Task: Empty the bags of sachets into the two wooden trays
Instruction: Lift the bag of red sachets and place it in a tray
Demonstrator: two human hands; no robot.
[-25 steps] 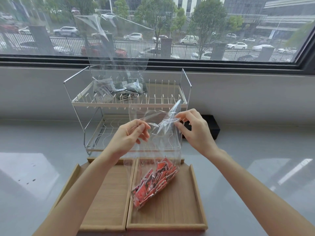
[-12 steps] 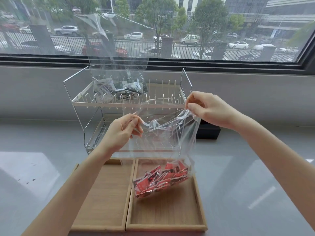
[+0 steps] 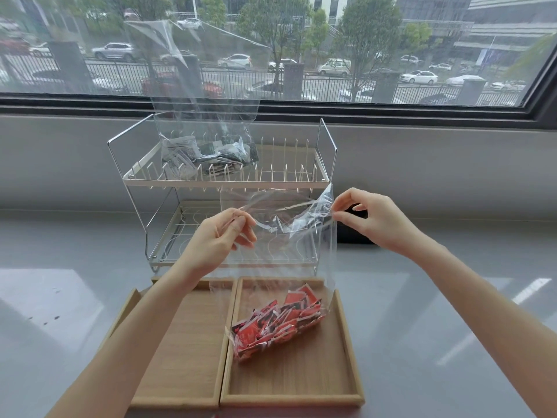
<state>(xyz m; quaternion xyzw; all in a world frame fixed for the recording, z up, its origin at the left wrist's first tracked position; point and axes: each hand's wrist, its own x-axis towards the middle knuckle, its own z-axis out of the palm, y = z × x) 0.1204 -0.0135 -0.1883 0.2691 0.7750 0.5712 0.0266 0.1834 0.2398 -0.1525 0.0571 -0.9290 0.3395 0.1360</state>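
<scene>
A clear plastic bag point(image 3: 301, 260) hangs upright over the right wooden tray point(image 3: 346, 351), its bottom full of red sachets point(image 3: 277, 324) resting in that tray. My left hand point(image 3: 220, 239) pinches the left side of the bag's mouth and my right hand point(image 3: 370, 218) pinches the right side, so the mouth is stretched wide. The left wooden tray point(image 3: 187, 351) beside it holds no sachets. A second clear bag point(image 3: 205, 122) with grey and dark sachets point(image 3: 208, 155) stands on the top shelf of the wire rack point(image 3: 319, 176).
The two-tier wire rack stands right behind the trays on a grey glossy counter point(image 3: 452, 312). A black box point(image 3: 352, 233) sits behind my right hand. A grey wall ledge and a large window run along the back.
My hands have pulled apart, the right one moving right and then a little lower, and the bag's mouth has spread open. The sachet-filled bottom has settled flatter in the right tray.
</scene>
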